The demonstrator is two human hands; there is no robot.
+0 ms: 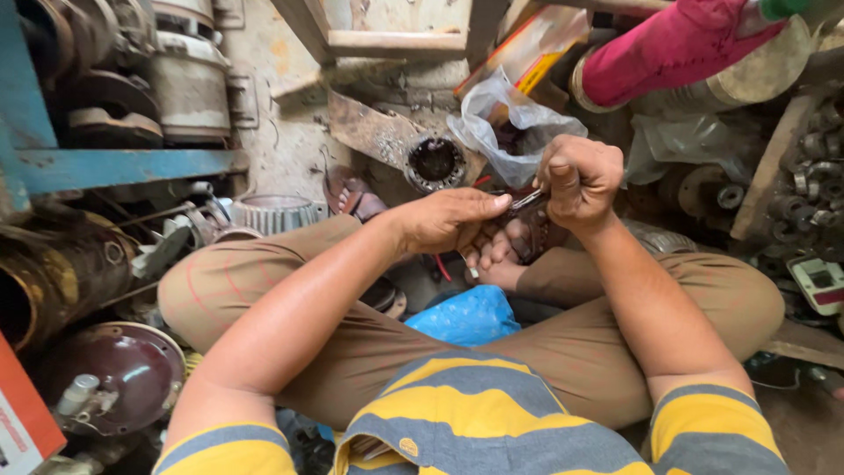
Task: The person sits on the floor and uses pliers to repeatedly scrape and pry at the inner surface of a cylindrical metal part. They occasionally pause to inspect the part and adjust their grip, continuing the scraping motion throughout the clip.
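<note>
Nearest the camera, a yellow-and-grey striped shirt (492, 422) and crossed legs in khaki trousers (580, 343) fill the lower frame, with a crumpled blue plastic bag (464, 315) lying in the lap. At the lower left edge a red-and-white carton (19, 420) juts in beside a dark maroon domed motor cover (123, 374).

Above the knees the two hands meet. The right hand (580, 179) is a closed fist, its grip tight on a small grey metal tool (527, 200) whose exact kind is too small to tell. The left hand (453, 220) lies flatter, fingertips pinched narrow against the tool's tip.

Just beyond the hands sits a clear crumpled plastic bag (505, 132), touching a rusty plate with a round bearing housing (435, 161). Farther back an orange-and-yellow flat box (532, 48) leans by a pink cloth (673, 44). A blue metal shelf (123, 167) carries grey motor parts at far left, and a small white-and-red label card (819, 283) lies at the right edge.
</note>
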